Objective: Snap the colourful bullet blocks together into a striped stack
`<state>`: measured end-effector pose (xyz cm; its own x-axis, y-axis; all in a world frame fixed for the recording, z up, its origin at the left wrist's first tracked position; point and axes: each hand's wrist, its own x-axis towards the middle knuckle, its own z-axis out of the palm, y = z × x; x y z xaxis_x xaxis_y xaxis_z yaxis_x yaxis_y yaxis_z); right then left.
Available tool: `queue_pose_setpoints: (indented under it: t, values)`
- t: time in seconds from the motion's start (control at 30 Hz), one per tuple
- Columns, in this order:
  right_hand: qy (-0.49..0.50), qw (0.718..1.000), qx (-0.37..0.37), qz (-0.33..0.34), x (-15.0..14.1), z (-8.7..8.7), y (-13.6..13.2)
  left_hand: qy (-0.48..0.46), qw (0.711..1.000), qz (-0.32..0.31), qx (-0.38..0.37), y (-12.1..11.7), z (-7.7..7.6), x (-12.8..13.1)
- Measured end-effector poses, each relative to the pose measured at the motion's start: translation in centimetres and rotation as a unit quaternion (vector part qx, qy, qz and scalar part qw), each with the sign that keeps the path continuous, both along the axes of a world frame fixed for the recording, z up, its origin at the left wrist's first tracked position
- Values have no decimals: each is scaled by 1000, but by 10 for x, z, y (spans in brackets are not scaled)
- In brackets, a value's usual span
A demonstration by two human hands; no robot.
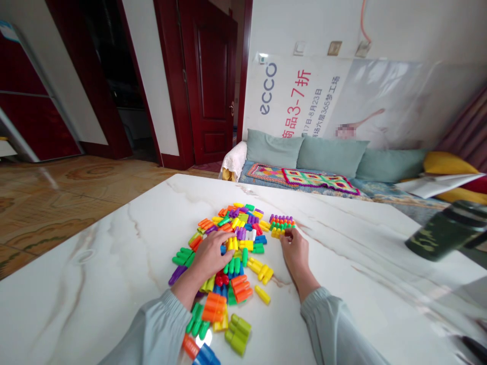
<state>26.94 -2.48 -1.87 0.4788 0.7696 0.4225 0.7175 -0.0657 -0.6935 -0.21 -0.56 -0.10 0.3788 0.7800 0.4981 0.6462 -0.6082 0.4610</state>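
Observation:
A loose pile of bullet-shaped plastic building blocks in several colours lies on the white marbled table (pixel 133 253). My left hand (pixel 212 253) rests over the left side of the pile, thumb and fingers apart, beside a yellow block (pixel 232 244). To the right of the pile, blocks stand in neat rows of purple, orange and green (pixel 282 221). My right hand (pixel 296 251) has its fingers pinched at the near end of these rows, on a yellow block (pixel 277 232). The fingertips partly cover that block.
Nearer me lie an orange block (pixel 214 307), a lime-green block (pixel 238 334) and a single yellow piece (pixel 262 294). A dark green camouflage cup (pixel 437 233) is at the table's right. Behind the table stands a sofa with pale green cushions (pixel 333 156).

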Motion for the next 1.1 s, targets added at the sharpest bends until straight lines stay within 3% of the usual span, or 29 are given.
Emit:
queue_pose_setpoints:
  t: [0.17,0.33,0.53,0.6,0.7,0.83,1.1]
  values:
    - [-1,1000,2,5,0,1,0,-7,1000,-4,-11,1,-2,0]
    - [-32,998,48,-23,-5,4,-11,-56,998,-9,5,3,-6,-1]
    - [-22,996,89,-9,-12,13,-22,-128,992,-9,-3,-2,4,2]
    - [26,996,89,16,-20,18,-25,-141,990,-12,2,-4,8,2]
    - [111,986,64,110,-44,25,-32,-133,991,-26,22,-9,13,3]
    - [140,965,24,221,-80,26,-43,-119,990,-69,30,-13,16,5]
    - [115,958,32,261,-95,13,-51,-122,979,-159,-34,-13,11,8]
